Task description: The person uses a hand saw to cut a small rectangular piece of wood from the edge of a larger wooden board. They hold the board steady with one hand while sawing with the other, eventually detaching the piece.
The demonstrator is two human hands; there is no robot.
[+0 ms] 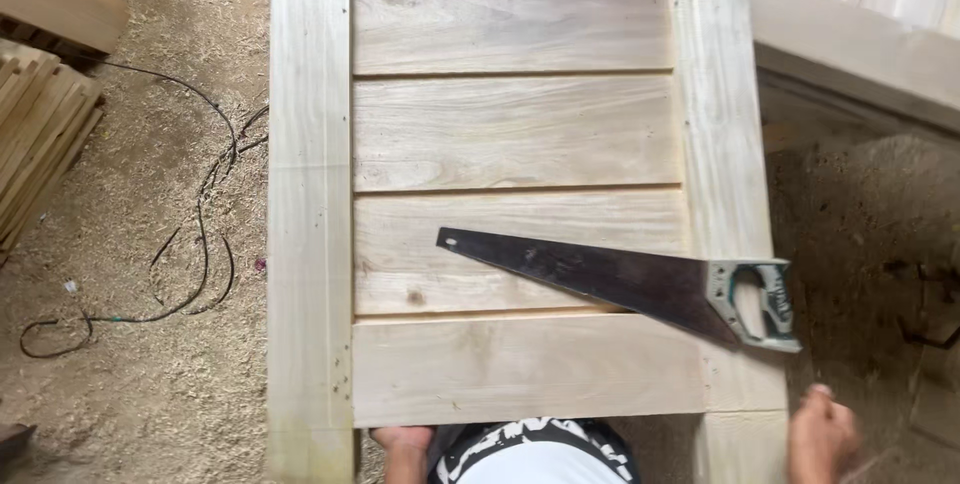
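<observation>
A pale wooden door panel with horizontal boards and two upright side rails lies flat below me. A hand saw with a dark blade and a grey-green handle rests across its lower right part, handle over the right rail. My left hand grips the underside of the panel's near bottom edge. My right hand is at the lower right, just beside the right rail's end, blurred, fingers curled, holding nothing that I can see.
Sawdust covers the floor. A black cable snakes on the left. Stacked wooden slats lie at the far left. More timber sits at the upper right.
</observation>
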